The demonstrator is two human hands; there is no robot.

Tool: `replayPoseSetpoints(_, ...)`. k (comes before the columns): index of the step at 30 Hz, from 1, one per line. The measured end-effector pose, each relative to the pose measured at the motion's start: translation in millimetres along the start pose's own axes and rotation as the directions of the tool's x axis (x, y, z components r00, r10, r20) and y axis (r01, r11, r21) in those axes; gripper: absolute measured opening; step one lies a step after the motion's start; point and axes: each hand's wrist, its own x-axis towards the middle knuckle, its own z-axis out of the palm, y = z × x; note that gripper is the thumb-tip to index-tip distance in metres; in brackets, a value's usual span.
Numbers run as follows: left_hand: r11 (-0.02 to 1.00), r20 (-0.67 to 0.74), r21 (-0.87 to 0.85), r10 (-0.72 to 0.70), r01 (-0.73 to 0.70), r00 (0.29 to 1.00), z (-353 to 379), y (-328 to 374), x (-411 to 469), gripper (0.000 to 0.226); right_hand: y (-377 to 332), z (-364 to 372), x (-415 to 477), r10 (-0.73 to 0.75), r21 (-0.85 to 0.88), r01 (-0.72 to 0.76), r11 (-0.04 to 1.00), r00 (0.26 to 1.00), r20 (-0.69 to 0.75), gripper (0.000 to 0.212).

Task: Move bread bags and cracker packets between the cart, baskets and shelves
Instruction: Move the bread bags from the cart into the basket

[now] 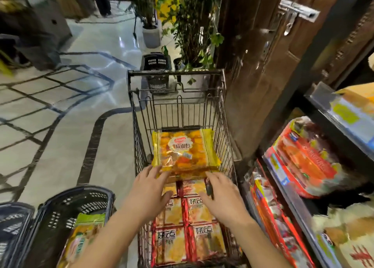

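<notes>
A wire shopping cart stands in front of me. A yellow-orange bread bag lies in its far half on top of other bags. Several red and yellow cracker packets fill the near half. My left hand reaches in with spread fingers, its fingertips at the bread bag's near left corner. My right hand hovers, fingers apart, over the crackers just below the bag's near right corner. Neither hand visibly grips anything. A dark plastic basket at lower left holds a green and yellow bread bag.
Shelves on the right carry red snack bags and other packets. A second dark basket sits at the far left, and another basket stands beyond the cart near potted plants. A wooden door rises to the cart's right.
</notes>
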Motion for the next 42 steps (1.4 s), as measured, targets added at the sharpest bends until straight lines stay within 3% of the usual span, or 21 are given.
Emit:
replayPoseSetpoints(10, 0.999, 0.005, -0.01, -0.034, 0.034, 0.999, -6, -23, 41, 0.067, 7, -12, 47, 0.012, -0.045, -0.014, 0.999, 0.999, -0.048, 0.066)
replayPoseSetpoints(19, 0.997, 0.079, -0.032, -0.071, 0.074, 0.994, 5, -46, 116, 0.067, 19, -6, 117, 0.096, -0.03, -0.096, 0.995, 0.995, -0.002, 0.062)
replayPoseSetpoints(34, 0.973, 0.197, 0.108, -0.222, 0.204, 0.955, 97, -78, 264, 0.069, 96, 68, 275, 0.169, -0.028, -0.168, 0.985, 0.984, 0.061, 0.066)
replayPoseSetpoints(37, 0.96, 0.209, 0.038, -0.278, 0.276, 0.938, 114, -81, 278, 0.078, 108, 85, 288, 0.194, 0.052, -0.196, 0.979, 0.98, 0.042, 0.072)
replayPoseSetpoints(42, 0.872, 0.127, -0.31, -0.356, 0.378, 0.926, 139, -80, 288, 0.1, 120, 103, 306, 0.271, 0.286, -0.281, 0.916, 0.96, 0.074, 0.085)
